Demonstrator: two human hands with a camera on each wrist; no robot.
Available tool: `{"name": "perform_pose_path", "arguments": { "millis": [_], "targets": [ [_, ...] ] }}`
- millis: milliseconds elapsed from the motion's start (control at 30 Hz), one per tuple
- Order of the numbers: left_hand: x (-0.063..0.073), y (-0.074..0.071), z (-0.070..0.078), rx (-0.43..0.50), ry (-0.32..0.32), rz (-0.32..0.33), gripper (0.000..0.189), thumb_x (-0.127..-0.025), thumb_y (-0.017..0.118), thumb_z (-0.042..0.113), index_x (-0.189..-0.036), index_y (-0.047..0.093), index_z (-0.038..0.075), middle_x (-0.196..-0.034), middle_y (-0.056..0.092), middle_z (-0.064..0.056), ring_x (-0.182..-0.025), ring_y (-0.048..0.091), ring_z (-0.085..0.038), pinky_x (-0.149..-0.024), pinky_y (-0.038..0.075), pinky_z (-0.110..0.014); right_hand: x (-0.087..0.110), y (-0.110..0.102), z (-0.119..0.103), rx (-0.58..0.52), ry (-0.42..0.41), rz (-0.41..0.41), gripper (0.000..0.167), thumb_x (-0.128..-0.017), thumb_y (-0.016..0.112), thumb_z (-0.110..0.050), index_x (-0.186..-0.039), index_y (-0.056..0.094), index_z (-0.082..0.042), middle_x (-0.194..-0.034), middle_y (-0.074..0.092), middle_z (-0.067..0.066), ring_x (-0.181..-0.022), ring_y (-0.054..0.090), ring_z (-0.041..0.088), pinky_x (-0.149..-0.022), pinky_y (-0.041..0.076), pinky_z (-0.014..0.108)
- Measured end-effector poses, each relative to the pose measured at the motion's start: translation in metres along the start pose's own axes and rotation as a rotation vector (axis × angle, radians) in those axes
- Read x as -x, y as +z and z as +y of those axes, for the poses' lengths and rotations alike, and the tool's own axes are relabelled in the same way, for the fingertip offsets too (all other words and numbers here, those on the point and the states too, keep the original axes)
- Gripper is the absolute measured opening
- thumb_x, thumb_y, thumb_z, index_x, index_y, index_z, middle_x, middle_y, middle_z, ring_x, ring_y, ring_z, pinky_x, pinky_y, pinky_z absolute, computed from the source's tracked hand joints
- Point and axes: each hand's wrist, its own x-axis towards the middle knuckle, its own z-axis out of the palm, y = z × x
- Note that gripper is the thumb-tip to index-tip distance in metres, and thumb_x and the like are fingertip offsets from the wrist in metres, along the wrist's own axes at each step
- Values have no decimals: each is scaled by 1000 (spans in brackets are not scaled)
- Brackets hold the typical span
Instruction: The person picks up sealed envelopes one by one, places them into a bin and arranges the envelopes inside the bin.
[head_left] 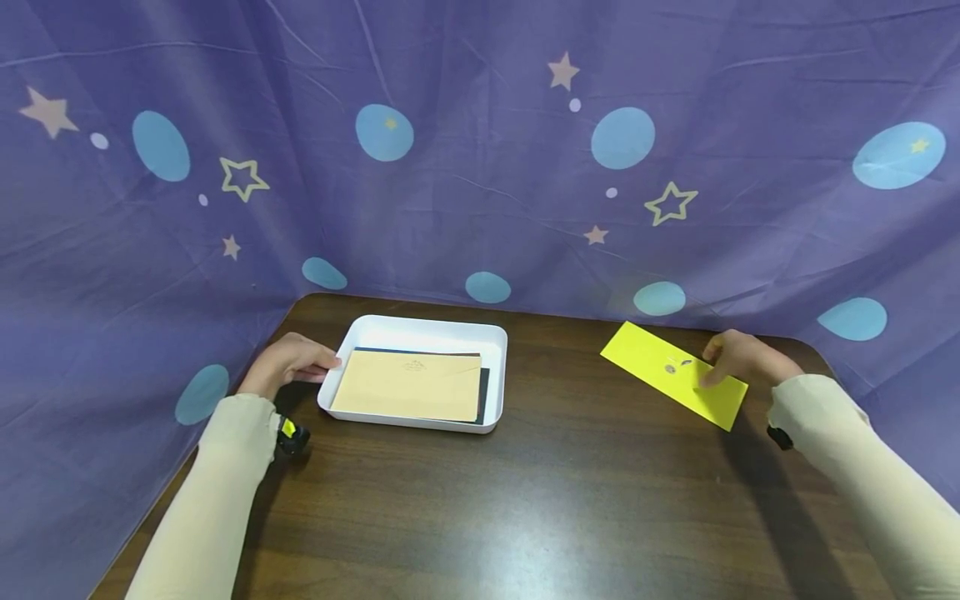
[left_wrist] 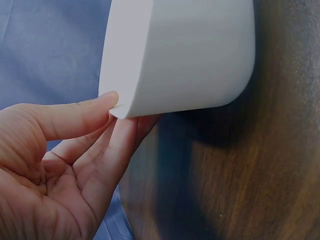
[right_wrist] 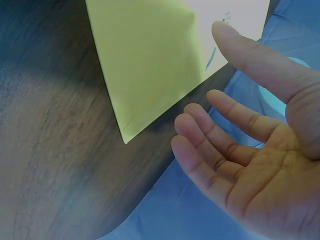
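At the left, a white tray (head_left: pixel 435 333) sits on the table, seen close up as a smooth white wall (left_wrist: pixel 195 60) in the left wrist view. My left hand (head_left: pixel 294 358) pinches its left rim, thumb above and fingers below. Inside the tray lies a tan envelope (head_left: pixel 408 387) on top of a dark blue one (head_left: pixel 483 398). A long yellow envelope (head_left: pixel 652 365) lies at the right, slanted, with small marks on it. Over its right end hovers my right hand (head_left: pixel 742 358), thumb apart from loosely bent fingers (right_wrist: pixel 192 155), which appear not to grip it.
The brown wooden table (head_left: pixel 555 492) has rounded far corners. A purple curtain (head_left: pixel 480 217) with stars and blue ovals hangs close behind it and along the sides.
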Motion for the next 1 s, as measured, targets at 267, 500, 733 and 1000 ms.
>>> {"name": "perform_pose_path", "arguments": {
  "millis": [267, 500, 733, 1000],
  "targets": [
    [-1, 0, 0, -10, -8, 11, 41, -92, 72, 6, -126, 61, -14, -72, 65, 5, -63, 64, -3, -63, 60, -19, 2, 3, 4, -14, 21, -2, 69, -73, 92, -17, -122, 55, 15, -126, 55, 34, -106, 55, 42, -91, 52, 55],
    [-1, 0, -1, -10, -4, 2, 41, -93, 72, 6, -126, 61, -14, -71, 65, 6, -63, 63, -3, -63, 60, -19, -2, 8, 12, 14, 17, -7, 72, -70, 92, -18, -122, 54, 14, -122, 55, 32, -101, 56, 39, -84, 55, 46],
    [-3, 1, 0, -26, -19, 22, 41, -92, 72, 6, -127, 61, -13, -72, 64, 5, -62, 62, -3, -63, 60, -19, -9, 10, 15, 59, 34, -11, 77, -68, 94, -21, -121, 51, 15, -114, 58, 30, -93, 58, 35, -77, 56, 42],
    [-3, 1, 1, -30, -25, 22, 42, -93, 71, 6, -128, 60, -14, -72, 64, 5, -62, 62, -3, -63, 59, -19, -8, 9, 13, 58, 63, -12, 75, -68, 94, -22, -118, 51, 14, -109, 57, 27, -90, 56, 33, -74, 54, 38]
  ]
}}
